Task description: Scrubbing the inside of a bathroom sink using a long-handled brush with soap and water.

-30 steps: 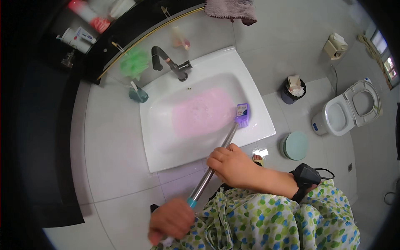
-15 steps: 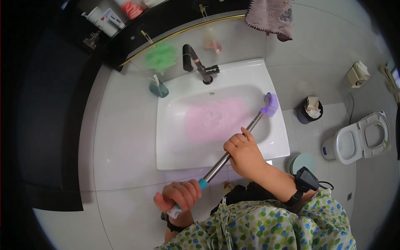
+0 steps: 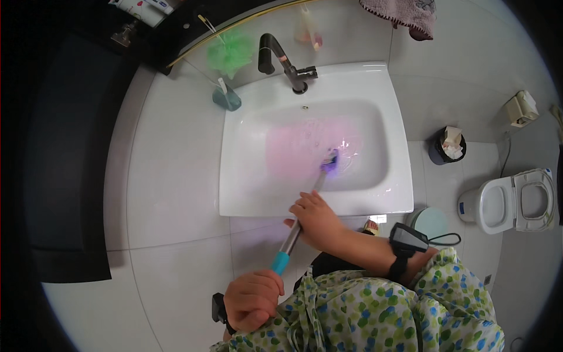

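I hold a long-handled scrub brush (image 3: pixel 290 239) in both hands, its metal shaft slanting up from my lap side into the white sink (image 3: pixel 246 196). My left hand (image 3: pixel 253 299) wraps round the grip end, just below the turquoise collar. Farther up the shaft, over the sink's front edge, my right hand (image 3: pixel 315 220) is closed round the metal. The purple brush head (image 3: pixel 331 162) is in the pink-tinted water (image 3: pixel 288 146), blurred, with ripples around it. Whether it touches the basin bottom I cannot tell.
A dark faucet (image 3: pixel 287 64) stands at the sink's back, a teal bottle (image 3: pixel 227 98) at its back left corner. A green bath puff (image 3: pixel 230 51) hangs above. To the right are a trash bin (image 3: pixel 447 146), a toilet (image 3: pixel 495 202) and a pale green round object (image 3: pixel 430 224).
The brush head has moved left and down from the sink's right rim into the water. Both hands have shifted with the handle, the right one leftward. The view has tilted slightly.
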{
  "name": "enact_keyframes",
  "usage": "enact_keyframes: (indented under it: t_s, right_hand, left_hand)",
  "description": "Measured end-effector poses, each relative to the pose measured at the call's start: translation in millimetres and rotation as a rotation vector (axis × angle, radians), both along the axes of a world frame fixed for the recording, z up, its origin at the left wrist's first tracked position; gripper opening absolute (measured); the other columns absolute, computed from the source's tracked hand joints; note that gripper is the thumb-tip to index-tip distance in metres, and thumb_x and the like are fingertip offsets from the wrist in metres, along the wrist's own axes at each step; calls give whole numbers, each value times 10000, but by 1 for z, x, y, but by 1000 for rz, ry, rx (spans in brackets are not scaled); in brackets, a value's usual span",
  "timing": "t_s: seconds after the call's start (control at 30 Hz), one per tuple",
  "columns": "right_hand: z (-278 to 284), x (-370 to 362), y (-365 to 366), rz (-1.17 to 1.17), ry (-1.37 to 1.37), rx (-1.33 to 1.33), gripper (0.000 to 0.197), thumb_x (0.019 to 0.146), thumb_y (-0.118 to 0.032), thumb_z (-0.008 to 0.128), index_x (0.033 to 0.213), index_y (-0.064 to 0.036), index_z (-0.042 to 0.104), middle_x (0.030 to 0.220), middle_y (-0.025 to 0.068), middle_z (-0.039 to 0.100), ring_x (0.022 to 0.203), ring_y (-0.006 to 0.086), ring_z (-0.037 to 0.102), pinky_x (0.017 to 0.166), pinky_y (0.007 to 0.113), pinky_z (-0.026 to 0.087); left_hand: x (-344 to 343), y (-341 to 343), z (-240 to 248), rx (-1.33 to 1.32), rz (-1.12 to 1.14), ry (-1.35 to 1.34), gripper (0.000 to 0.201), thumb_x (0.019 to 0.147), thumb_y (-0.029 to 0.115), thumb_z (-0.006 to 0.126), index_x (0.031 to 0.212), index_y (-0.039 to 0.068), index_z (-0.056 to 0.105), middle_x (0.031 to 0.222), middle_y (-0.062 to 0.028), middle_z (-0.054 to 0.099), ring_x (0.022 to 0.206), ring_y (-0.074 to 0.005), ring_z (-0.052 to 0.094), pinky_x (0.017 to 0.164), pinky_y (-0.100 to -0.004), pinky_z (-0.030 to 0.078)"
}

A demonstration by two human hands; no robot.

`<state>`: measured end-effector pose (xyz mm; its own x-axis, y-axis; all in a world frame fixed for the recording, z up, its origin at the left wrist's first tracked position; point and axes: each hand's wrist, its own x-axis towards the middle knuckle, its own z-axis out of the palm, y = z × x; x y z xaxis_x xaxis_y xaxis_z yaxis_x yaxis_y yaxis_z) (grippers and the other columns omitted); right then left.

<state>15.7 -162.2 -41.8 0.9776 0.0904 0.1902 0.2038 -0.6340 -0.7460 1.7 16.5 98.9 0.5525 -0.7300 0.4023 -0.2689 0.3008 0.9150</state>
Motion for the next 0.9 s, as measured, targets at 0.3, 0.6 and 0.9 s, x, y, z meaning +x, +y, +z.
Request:
enact_keyframes:
  t_s: [0.3, 0.6, 0.9]
  right_hand:
    - [-48, 84, -1, -1, -160, -37, 301, 906, -289, 591, 1109, -66, 576, 1213, 166, 567, 1255, 349, 475, 1094, 583, 277]
    - [-16, 30, -46, -69, 2, -300, 335, 899, -328, 611, 1043, -25, 609, 1201, 167, 605, 1235, 367, 493, 1090, 556, 301]
    - [-3, 13, -1, -33, -51, -5, 336, 893, -298, 629, 1031, 4, 579, 1209, 215, 601, 1171, 426, 542, 1009, 467, 438]
  left_hand:
    - [28, -42, -39, 349, 209, -335, 102, 715, 35, 563, 627, 1, 526, 615, -94, 534, 635, -297, 570, 605, -380, 496]
    - [20, -32, -25, 61, 174, -45, 175, 748, 18, 495, 573, 20, 487, 571, -63, 513, 537, -256, 502, 576, -374, 486]
    - [26, -37, 20, -127, -145, -335, 220, 789, 70, 565, 573, 38, 537, 549, -70, 532, 519, -248, 562, 555, -406, 502]
